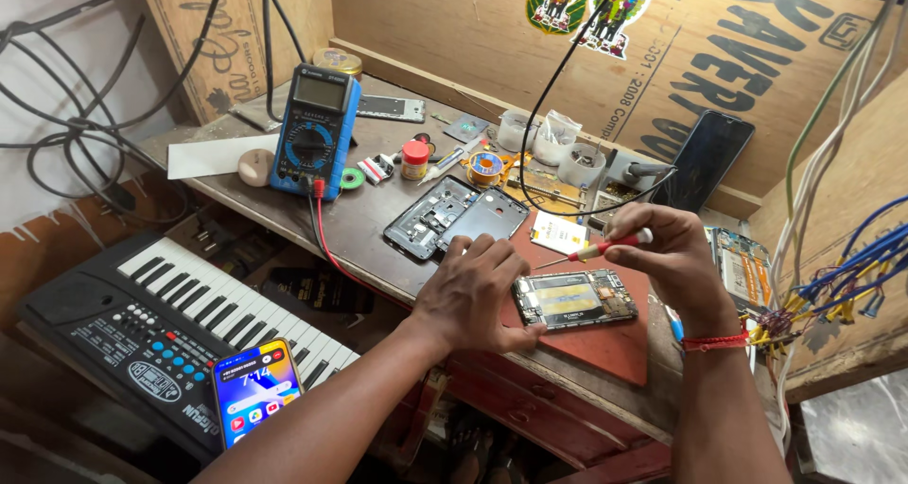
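An opened phone body (577,299) with its circuit board showing lies on a red mat (605,344) near the bench's front edge. My left hand (470,295) rests on the bench, its thumb pressed against the phone's left end. My right hand (662,254) grips a small red-and-yellow screwdriver (594,250) whose tip points down-left over the phone's top edge. A dark phone frame (430,216) and a black back cover (487,217) lie side by side just beyond my left hand.
A blue multimeter (315,131) with red and black leads leans at the back left. A solder spool (486,167), small jars and plastic cups crowd the rear. A dark phone (705,159) leans on the plywood wall. A black keyboard (175,328) bearing a lit phone (256,390) sits lower left. Coloured wires (842,276) hang right.
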